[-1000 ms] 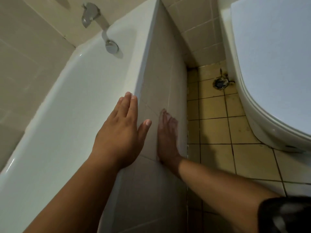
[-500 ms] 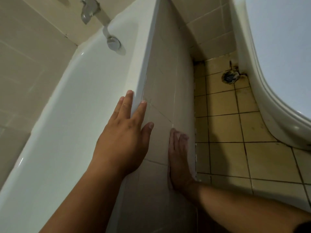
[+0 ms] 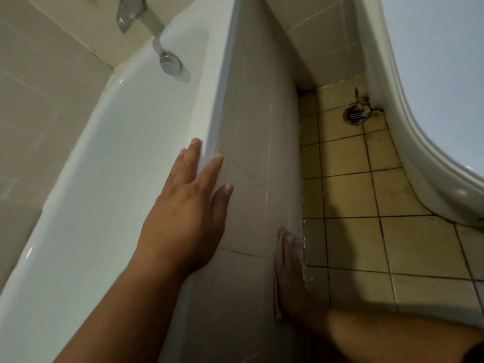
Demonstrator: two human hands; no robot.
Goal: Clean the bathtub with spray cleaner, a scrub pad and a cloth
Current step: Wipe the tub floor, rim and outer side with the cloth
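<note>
Both flat: left hand (image 3: pixel 183 224) on bathtub rim (image 3: pixel 217 87), right hand (image 3: pixel 289 273) below.

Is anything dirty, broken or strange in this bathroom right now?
Yes. The floor drain beside the toilet is ringed with dark grime, which looks odd against the yellow floor tiles. More dark staining sits in the corner where the tiled tub panel meets the floor. Nothing looks spilled or broken.

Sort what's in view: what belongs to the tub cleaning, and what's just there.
Job: bathtub; its tiled front; left hand resting on its rim; right hand flat on that front.
Just there: toilet; floor drain; tap; floor tiles.
</note>
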